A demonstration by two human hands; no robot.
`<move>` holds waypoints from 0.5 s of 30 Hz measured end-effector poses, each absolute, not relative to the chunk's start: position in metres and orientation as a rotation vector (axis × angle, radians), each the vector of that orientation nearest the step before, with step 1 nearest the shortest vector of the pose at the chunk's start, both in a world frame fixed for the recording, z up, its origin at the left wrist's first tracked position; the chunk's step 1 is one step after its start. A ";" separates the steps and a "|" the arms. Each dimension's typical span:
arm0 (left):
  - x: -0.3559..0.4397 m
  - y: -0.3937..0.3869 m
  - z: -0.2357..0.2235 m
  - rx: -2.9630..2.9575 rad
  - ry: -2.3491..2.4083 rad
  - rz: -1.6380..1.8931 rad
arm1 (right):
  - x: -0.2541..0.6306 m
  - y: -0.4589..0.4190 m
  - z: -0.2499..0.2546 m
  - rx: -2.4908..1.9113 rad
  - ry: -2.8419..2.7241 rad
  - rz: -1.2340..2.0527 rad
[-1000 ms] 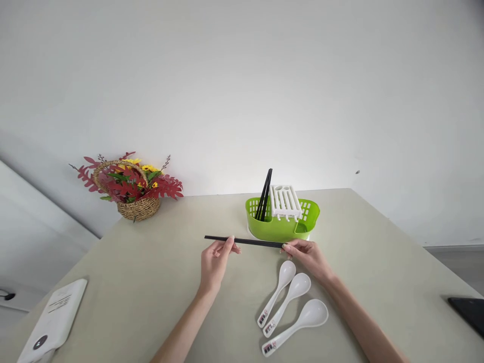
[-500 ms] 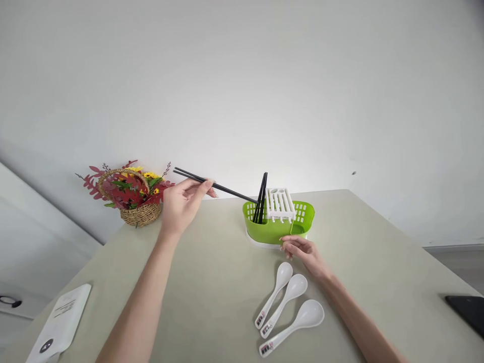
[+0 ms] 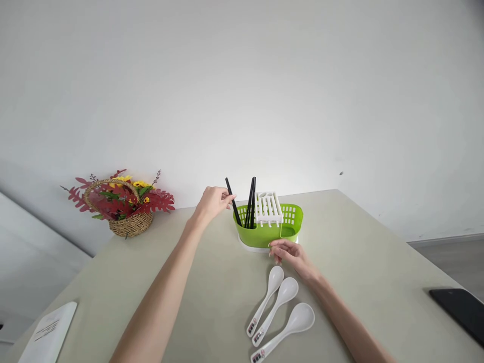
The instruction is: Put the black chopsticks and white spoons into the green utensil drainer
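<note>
My left hand (image 3: 214, 201) pinches black chopsticks (image 3: 236, 213) near their upper part. They stand tilted, lower ends inside the left part of a green basket (image 3: 260, 236). Beside them, more black chopsticks (image 3: 251, 201) lean upright in the same part. A white slotted rack (image 3: 269, 209) with small hooks sits across the basket's middle. At the basket's front, my right hand (image 3: 291, 256) holds nothing, its fingers loosely bent and apart. Three white spoons lie below that hand: a small one (image 3: 276, 276), a middle one (image 3: 288, 289) and a larger one (image 3: 302, 317).
A wicker basket of artificial flowers (image 3: 130, 225) stands at the back left by the wall. At the left front lies a white flat device (image 3: 49, 330). A black phone (image 3: 459, 310) lies near the table's right edge.
My left hand has carried the chopsticks from in front of the green basket, out to the left, then tilted them steeply into its left part. My right hand let go of them and stays near the front.
</note>
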State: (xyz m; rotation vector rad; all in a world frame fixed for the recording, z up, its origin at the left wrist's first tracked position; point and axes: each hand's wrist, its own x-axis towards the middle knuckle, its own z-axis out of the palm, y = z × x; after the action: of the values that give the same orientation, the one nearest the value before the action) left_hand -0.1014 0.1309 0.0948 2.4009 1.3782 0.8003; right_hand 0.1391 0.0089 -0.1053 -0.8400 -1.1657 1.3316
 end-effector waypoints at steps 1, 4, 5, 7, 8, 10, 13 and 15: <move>-0.099 0.134 0.093 2.403 1.380 0.763 | 0.139 0.009 -0.106 -0.839 -1.168 1.337; -0.091 0.139 0.087 2.416 1.377 0.685 | 0.138 0.010 -0.105 -0.835 -1.173 1.346; -0.088 0.140 0.085 2.420 1.377 0.672 | 0.138 0.010 -0.104 -0.833 -1.175 1.347; -0.084 0.143 0.082 2.425 1.374 0.657 | 0.137 0.009 -0.103 -0.829 -1.179 1.352; -0.082 0.145 0.081 2.427 1.375 0.655 | 0.137 0.009 -0.102 -0.828 -1.180 1.355; -0.079 0.149 0.079 2.432 1.381 0.650 | 0.137 0.009 -0.099 -0.828 -1.181 1.360; -0.076 0.156 0.075 2.440 1.392 0.656 | 0.136 0.009 -0.097 -0.830 -1.180 1.362; -0.075 0.159 0.072 2.448 1.400 0.672 | 0.136 0.009 -0.096 -0.830 -1.182 1.363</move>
State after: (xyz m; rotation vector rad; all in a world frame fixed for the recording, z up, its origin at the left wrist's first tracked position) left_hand -0.0746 0.1591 0.0717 2.4484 1.3996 0.6719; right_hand 0.1359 0.0085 -0.0960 -0.8303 -1.1825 1.3628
